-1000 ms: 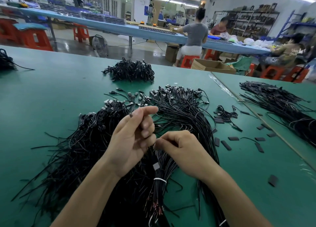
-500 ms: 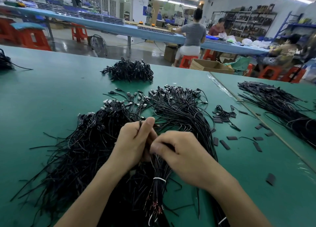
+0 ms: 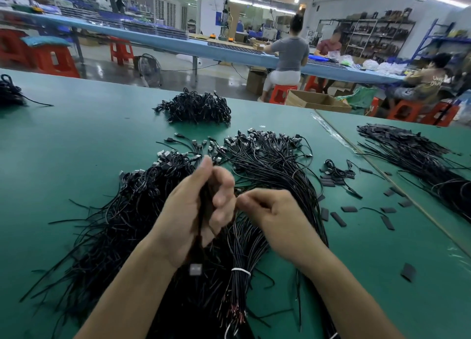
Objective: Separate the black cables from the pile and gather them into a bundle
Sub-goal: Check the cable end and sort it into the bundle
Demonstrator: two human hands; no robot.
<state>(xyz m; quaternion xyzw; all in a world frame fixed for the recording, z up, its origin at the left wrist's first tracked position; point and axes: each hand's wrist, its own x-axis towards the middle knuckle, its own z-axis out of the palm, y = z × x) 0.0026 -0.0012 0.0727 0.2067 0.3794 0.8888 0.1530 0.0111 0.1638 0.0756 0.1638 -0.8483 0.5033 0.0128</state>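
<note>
Many thin black cables (image 3: pixel 267 175), metal-tipped, fanned.

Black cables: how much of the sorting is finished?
Done: one bundle tied with a white band. In hand: the left hand grips a few cables while the right hand pinches one of them. Left: the big loose pile lies spread across the table.

Your green table (image 3: pixel 76 147) has short flat black sleeve pieces (image 3: pixel 338 218) scattered on it to your right, near the seam where a second table (image 3: pixel 339 120) meets it. Beyond the far edge stand a floor fan (image 3: pixel 149 68), red stools (image 3: pixel 52 60) and an open cardboard box (image 3: pixel 316 101). A person in a grey top (image 3: pixel 290 53) sits at a long blue bench (image 3: pixel 178 45).
</note>
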